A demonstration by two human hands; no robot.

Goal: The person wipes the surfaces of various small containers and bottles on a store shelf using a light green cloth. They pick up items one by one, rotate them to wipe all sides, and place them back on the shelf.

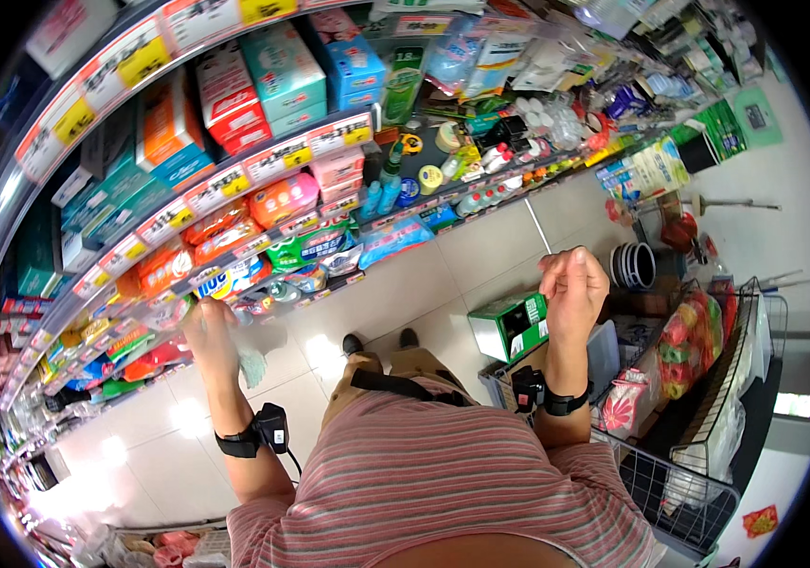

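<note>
My left hand [211,334] is raised before the lower shelves on the left, its fingers closed. A pale green cloth [253,363], partly blurred, hangs beside its palm and seems held in it. My right hand [576,287] is lifted over the right side of the aisle with its fingers curled in; I see nothing in it. Just left of and below the right hand stands a green and white carton [511,326] with a dark opening. Close to my left hand are a yellow and blue detergent bag [234,278] and orange packs [231,238] on the shelf.
Store shelving with price tags [273,162] curves around the left and top, holding tissue boxes [284,78] and bottles [390,188]. Wire baskets [667,490] with goods line the right. A black and white bucket [633,266] stands beyond my right hand. Below is tiled floor [419,284].
</note>
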